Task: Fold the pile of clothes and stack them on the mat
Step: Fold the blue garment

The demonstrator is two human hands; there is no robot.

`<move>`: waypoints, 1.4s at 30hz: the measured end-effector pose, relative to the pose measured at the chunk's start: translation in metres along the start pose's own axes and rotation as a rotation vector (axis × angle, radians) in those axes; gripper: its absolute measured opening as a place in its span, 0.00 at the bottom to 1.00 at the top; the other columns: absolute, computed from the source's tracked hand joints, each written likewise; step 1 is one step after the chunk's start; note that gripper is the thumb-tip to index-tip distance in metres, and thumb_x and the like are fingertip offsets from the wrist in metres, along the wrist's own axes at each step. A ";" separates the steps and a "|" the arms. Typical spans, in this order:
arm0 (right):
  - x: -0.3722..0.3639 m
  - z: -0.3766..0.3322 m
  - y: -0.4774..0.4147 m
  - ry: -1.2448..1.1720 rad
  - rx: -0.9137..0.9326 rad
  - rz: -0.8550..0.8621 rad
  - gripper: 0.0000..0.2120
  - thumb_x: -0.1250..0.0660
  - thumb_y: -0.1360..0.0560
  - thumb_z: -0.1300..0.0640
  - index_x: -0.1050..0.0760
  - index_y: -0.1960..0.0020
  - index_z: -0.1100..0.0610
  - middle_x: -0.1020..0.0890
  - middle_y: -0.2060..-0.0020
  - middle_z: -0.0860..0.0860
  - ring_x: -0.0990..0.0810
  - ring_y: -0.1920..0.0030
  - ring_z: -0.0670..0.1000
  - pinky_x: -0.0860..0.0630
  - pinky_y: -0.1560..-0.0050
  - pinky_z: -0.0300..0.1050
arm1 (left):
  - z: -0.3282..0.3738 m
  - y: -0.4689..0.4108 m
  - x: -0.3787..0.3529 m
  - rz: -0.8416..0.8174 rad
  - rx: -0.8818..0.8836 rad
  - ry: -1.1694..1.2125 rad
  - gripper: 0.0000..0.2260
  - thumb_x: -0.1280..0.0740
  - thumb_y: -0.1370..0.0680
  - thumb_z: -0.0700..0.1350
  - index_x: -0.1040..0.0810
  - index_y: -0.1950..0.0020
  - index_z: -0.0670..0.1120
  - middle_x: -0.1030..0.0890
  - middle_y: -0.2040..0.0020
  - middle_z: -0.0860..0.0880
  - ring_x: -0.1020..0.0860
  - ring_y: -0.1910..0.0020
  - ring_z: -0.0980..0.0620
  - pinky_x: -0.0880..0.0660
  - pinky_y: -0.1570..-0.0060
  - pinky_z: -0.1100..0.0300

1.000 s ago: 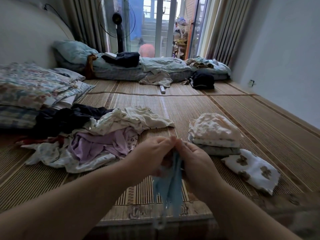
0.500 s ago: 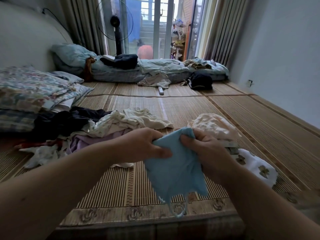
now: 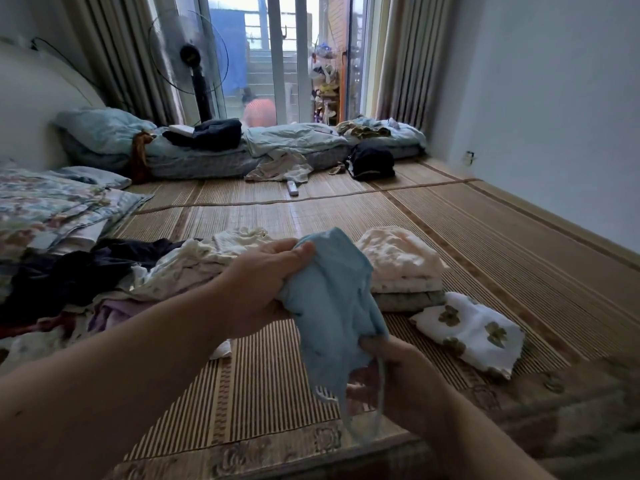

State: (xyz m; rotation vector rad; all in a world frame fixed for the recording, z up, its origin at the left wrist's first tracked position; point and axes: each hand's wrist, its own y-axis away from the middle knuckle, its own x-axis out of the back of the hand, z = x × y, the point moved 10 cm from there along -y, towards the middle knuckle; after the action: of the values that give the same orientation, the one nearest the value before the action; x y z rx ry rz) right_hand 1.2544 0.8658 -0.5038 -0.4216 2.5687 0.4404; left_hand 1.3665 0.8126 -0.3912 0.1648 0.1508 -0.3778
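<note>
Head view: the light blue garment (image 3: pixel 332 299) is held above the mat (image 3: pixel 270 382), directly in front of the person and clear of its surface. The left hand (image 3: pixel 263 282) grips the garment's upper edge, with fingers curled over the bunched cloth and the thumb on top. The right hand (image 3: pixel 398 372) is lower and nearer the camera, with fingers closed on the lower edge, so the cloth runs diagonally between the two hands. A thin strap of the same cloth hangs below the right hand. The unfolded pile of clothes (image 3: pixel 114 285) lies on the mat to the left, just behind the left forearm. The folded stack (image 3: pixel 401 268) sits on the mat to the right of the garment, and a folded leaf-print cloth (image 3: pixel 474 330) lies just beside the stack on its near side. Bare striped mat shows beneath the hands, between the pile and the stack. The mat's patterned border runs along the near edge, close under the wrists. More bare mat extends behind the stack toward the mattress (image 3: pixel 207 161) and to the right toward the wall (image 3: pixel 554 98). Half a second ago both hands held the upper edge side by side at equal height; the right hand has since dropped to the lower edge. The pile and the stack have not moved.
</note>
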 end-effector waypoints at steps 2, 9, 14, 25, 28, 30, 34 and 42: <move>0.026 -0.023 0.011 -0.120 0.058 0.097 0.23 0.30 0.33 0.59 0.24 0.39 0.65 0.17 0.56 0.62 0.17 0.64 0.58 0.20 0.67 0.50 | -0.013 -0.014 -0.009 0.032 0.038 0.018 0.10 0.39 0.19 0.46 0.22 0.42 0.44 0.17 0.48 0.42 0.17 0.53 0.45 0.19 0.61 0.50; 0.164 -0.119 0.063 0.140 0.284 0.664 0.09 0.39 0.21 0.62 0.23 0.45 0.63 0.16 0.54 0.63 0.16 0.54 0.62 0.19 0.52 0.58 | -0.066 -0.089 -0.086 0.040 0.153 -0.140 0.15 0.38 0.20 0.40 0.28 0.36 0.55 0.22 0.44 0.43 0.22 0.61 0.49 0.23 0.72 0.58; 0.236 -0.164 0.080 0.323 0.316 0.805 0.06 0.39 0.21 0.64 0.23 0.49 0.60 0.16 0.56 0.63 0.16 0.55 0.62 0.20 0.51 0.60 | -0.091 -0.158 -0.158 -0.064 0.053 -0.270 0.23 0.41 0.22 0.32 0.30 0.32 0.53 0.22 0.43 0.45 0.22 0.59 0.46 0.25 0.72 0.58; 0.329 -0.133 0.062 1.019 -0.184 0.984 0.33 0.29 0.28 0.49 0.38 0.27 0.51 0.24 0.39 0.54 0.21 0.45 0.54 0.24 0.54 0.47 | -0.164 -0.235 -0.151 -0.056 0.054 -1.046 0.23 0.37 0.27 0.39 0.25 0.33 0.53 0.21 0.38 0.51 0.25 0.38 0.52 0.31 0.40 0.65; 0.295 -0.147 0.049 1.410 0.000 0.942 0.30 0.31 0.27 0.48 0.36 0.28 0.48 0.29 0.35 0.49 0.28 0.38 0.51 0.29 0.46 0.45 | -0.165 -0.232 -0.152 -0.036 0.024 -1.105 0.19 0.36 0.25 0.46 0.26 0.33 0.52 0.21 0.39 0.49 0.24 0.40 0.52 0.31 0.46 0.66; 0.270 -0.135 0.029 1.512 0.079 0.783 0.28 0.32 0.28 0.47 0.33 0.30 0.46 0.28 0.34 0.46 0.30 0.36 0.49 0.30 0.38 0.46 | -0.171 -0.229 -0.155 -0.049 0.039 -1.125 0.20 0.36 0.24 0.49 0.28 0.32 0.51 0.21 0.38 0.47 0.24 0.41 0.50 0.28 0.44 0.63; 0.269 -0.104 0.012 1.691 -0.175 0.639 0.28 0.39 0.26 0.47 0.40 0.27 0.39 0.38 0.27 0.43 0.39 0.28 0.48 0.38 0.32 0.53 | -0.180 -0.220 -0.169 -0.080 0.051 -1.128 0.22 0.35 0.24 0.52 0.30 0.31 0.51 0.22 0.38 0.47 0.24 0.41 0.49 0.27 0.43 0.60; 0.307 -0.135 0.057 1.695 -0.399 0.803 0.25 0.44 0.23 0.53 0.42 0.27 0.37 0.40 0.25 0.44 0.42 0.27 0.51 0.47 0.29 0.64 | -0.206 -0.200 -0.239 -0.315 0.105 -0.985 0.22 0.34 0.25 0.53 0.29 0.31 0.50 0.22 0.37 0.49 0.23 0.41 0.50 0.26 0.41 0.56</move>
State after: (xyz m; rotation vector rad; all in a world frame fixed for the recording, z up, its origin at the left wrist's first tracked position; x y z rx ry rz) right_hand 0.9227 0.8007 -0.5386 0.4300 4.2696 1.2944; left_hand 1.0479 0.7517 -0.5760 0.0429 -0.8251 -0.7407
